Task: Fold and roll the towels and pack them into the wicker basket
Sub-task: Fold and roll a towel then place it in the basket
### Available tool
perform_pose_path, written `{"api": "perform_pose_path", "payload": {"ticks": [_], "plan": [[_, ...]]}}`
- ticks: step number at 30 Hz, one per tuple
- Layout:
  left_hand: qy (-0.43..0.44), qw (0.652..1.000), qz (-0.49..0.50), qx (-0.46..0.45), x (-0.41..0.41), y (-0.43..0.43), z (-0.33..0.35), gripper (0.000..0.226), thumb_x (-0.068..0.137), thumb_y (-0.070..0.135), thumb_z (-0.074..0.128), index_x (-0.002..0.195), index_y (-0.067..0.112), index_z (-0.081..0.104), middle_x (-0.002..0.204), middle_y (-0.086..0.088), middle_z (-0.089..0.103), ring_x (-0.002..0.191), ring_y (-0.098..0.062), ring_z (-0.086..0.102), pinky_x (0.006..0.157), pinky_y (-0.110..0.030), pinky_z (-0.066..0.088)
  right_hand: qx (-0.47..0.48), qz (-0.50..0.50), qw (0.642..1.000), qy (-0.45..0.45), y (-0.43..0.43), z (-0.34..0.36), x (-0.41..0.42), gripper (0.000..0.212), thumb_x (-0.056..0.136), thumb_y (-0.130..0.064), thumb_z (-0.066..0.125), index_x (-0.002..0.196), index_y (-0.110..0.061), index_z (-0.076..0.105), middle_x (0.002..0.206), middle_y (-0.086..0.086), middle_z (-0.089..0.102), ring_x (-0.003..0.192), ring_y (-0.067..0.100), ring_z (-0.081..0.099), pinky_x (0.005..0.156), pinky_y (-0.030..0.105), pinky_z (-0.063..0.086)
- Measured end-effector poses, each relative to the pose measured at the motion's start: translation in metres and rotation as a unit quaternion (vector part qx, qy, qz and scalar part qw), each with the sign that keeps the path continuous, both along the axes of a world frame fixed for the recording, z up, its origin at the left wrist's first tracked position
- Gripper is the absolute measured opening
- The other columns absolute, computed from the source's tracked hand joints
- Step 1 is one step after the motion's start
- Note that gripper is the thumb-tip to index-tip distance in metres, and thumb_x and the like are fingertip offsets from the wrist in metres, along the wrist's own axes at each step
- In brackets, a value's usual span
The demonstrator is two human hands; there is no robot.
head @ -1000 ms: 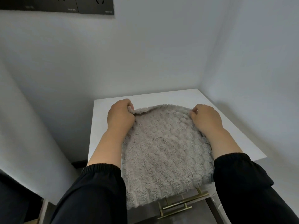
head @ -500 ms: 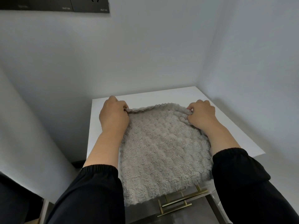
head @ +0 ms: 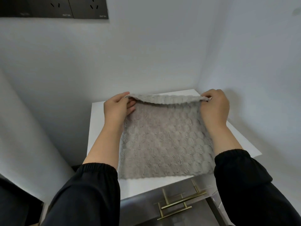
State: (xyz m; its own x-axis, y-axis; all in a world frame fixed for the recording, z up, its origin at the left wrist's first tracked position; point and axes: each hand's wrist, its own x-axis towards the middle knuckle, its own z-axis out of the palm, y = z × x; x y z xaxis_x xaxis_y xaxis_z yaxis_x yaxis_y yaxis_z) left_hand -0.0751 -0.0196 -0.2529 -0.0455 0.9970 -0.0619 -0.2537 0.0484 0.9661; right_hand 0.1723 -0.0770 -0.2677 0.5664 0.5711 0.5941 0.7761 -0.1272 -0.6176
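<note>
Left grip [head: 116, 108], right grip [head: 215, 106] pinch towel [head: 164, 141] on white corner countertop [head: 146, 185].

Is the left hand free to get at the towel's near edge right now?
Likely yes, once it lets go: the left hand pinches the towel at a far corner; the near edge lies uncovered.

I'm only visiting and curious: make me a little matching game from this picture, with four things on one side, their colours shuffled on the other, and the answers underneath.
Things:
1. towel
2. tabletop
3. drawer handles
4. wall sockets

Colours:
a. brass
b. fluffy grey-beige
c. white
d. black

Pairs: 1-b, 2-c, 3-a, 4-d
</note>
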Motion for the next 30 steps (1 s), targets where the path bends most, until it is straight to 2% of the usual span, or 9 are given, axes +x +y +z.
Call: {"api": "perform_pose_path", "payload": {"ticks": [2, 6, 10, 15, 19, 21, 24, 27, 30], "plan": [[-0.045, 0.999, -0.006, -0.014, -0.001, 0.0, 0.0, 0.016, 0.095, 0.005, 0.051, 0.101, 0.012, 0.065, 0.099, -0.008, 0.069, 0.092, -0.018, 0.07, 0.075, -0.024, 0.058, 0.048, 0.028, 0.998, 0.038, -0.004, 0.008, -0.001, 0.021, 0.082, 0.004, 0.052, 0.091, -0.006, 0.069, 0.1, 0.011, 0.06, 0.085, 0.017, 0.054, 0.072, 0.025, 0.041], [-0.057, 0.998, 0.001, -0.041, -0.007, -0.006, -0.007, 0.009, 0.09, 0.009, 0.06, 0.093, 0.009, 0.069, 0.092, -0.008, 0.066, 0.081, -0.02, 0.068, 0.07, -0.022, 0.057, 0.019, 0.036, 0.997, 0.072, -0.019, 0.005, -0.004, 0.024, 0.085, 0.002, 0.051, 0.095, -0.007, 0.07, 0.107, 0.008, 0.061, 0.095, 0.017, 0.056, 0.078, 0.021, 0.039], [-0.063, 0.996, 0.014, -0.065, -0.015, -0.019, -0.008, 0.008, 0.088, 0.006, 0.063, 0.083, 0.008, 0.069, 0.085, -0.003, 0.063, 0.071, -0.015, 0.061, 0.062, -0.018, 0.056, 0.016, 0.038, 0.995, 0.092, -0.04, -0.003, -0.014, 0.024, 0.085, 0.003, 0.051, 0.095, -0.008, 0.07, 0.106, 0.007, 0.06, 0.091, 0.012, 0.053, 0.076, 0.017, 0.037], [-0.04, 0.996, -0.025, -0.071, -0.026, -0.043, -0.001, 0.014, 0.091, 0.01, 0.058, 0.081, 0.01, 0.069, 0.08, -0.003, 0.063, 0.063, -0.014, 0.062, 0.059, -0.021, 0.054, 0.049, 0.017, 0.997, 0.053, -0.069, -0.002, -0.027, 0.02, 0.086, 0.0, 0.049, 0.09, -0.006, 0.068, 0.1, 0.004, 0.058, 0.086, 0.009, 0.049, 0.068, 0.002, 0.034], [0.089, 0.99, -0.047, -0.094, -0.039, -0.063, 0.005, 0.022, 0.09, 0.01, 0.052, 0.069, 0.008, 0.059, 0.069, -0.006, 0.058, 0.06, -0.02, 0.06, 0.07, -0.031, 0.054, 0.032, 0.019, 0.998, 0.049, -0.097, 0.004, -0.037, 0.019, 0.081, 0.004, 0.046, 0.077, -0.003, 0.064, 0.091, 0.004, 0.056, 0.083, 0.017, 0.051, 0.064, 0.007, 0.034], [0.188, 0.973, -0.073, -0.109, -0.046, -0.07, 0.006, 0.021, 0.09, 0.01, 0.051, 0.069, 0.008, 0.053, 0.065, -0.006, 0.055, 0.055, -0.019, 0.062, 0.061, -0.028, 0.055, -0.039, 0.03, 0.997, 0.065, -0.111, 0.008, -0.038, 0.02, 0.08, 0.003, 0.044, 0.075, -0.001, 0.064, 0.091, 0.006, 0.057, 0.082, 0.023, 0.052, 0.067, 0.025, 0.04], [0.267, 0.951, -0.108, -0.109, -0.052, -0.077, 0.006, 0.021, 0.093, 0.016, 0.051, 0.073, 0.008, 0.051, 0.066, -0.007, 0.057, 0.047, -0.015, 0.063, 0.044, -0.02, 0.05, -0.136, 0.035, 0.984, 0.106, -0.124, 0.007, -0.032, 0.024, 0.082, -0.003, 0.04, 0.08, 0.006, 0.063, 0.091, 0.018, 0.062, 0.083, 0.036, 0.056, 0.072, 0.04, 0.047], [0.34, 0.929, -0.12, -0.082, -0.051, -0.082, 0.001, 0.014, 0.094, 0.023, 0.052, 0.086, 0.011, 0.052, 0.075, -0.01, 0.063, 0.045, -0.014, 0.064, 0.043, -0.02, 0.05, -0.204, 0.012, 0.971, 0.126, -0.127, 0.001, -0.026, 0.034, 0.092, -0.017, 0.038, 0.064, -0.002, 0.046, 0.066, 0.011, 0.05, 0.069, 0.034, 0.047, 0.055, 0.035, 0.035], [0.393, 0.907, -0.135, -0.063, -0.047, -0.084, -0.005, 0.018, 0.092, 0.023, 0.056, 0.106, 0.016, 0.049, 0.073, -0.011, 0.066, 0.041, -0.011, 0.061, 0.036, -0.017, 0.043, -0.325, -0.014, 0.939, 0.113, -0.123, -0.005, -0.025, 0.043, 0.093, -0.042, 0.046, 0.062, -0.014, 0.039, 0.062, 0.001, 0.043, 0.063, 0.023, 0.044, 0.048, 0.028, 0.025]]}}
